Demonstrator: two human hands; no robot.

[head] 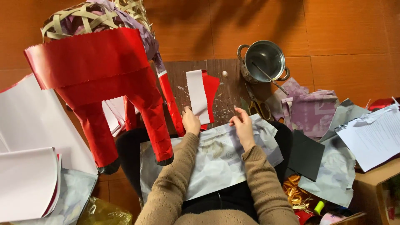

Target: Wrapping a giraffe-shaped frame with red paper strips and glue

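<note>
Silver paper (216,162) lay across the person's lap, its far edge pinched by both hands: the left hand (191,121) closed its fingers on the left corner, the right hand (241,123) closed on the edge further right. One metal pot (264,61) stood beyond on the wooden board (227,89), holding a single thin stick (its contents otherwise could not be told). One pair of yellow-handled scissors (257,104) lay just beside the pot. Between the hands and the board's far end lay a white pinked strip (196,96) over red paper (211,89). A red paper-covered animal figure (104,87) with a woven cane frame crowded the left, two legs hanging over the lap.
</note>
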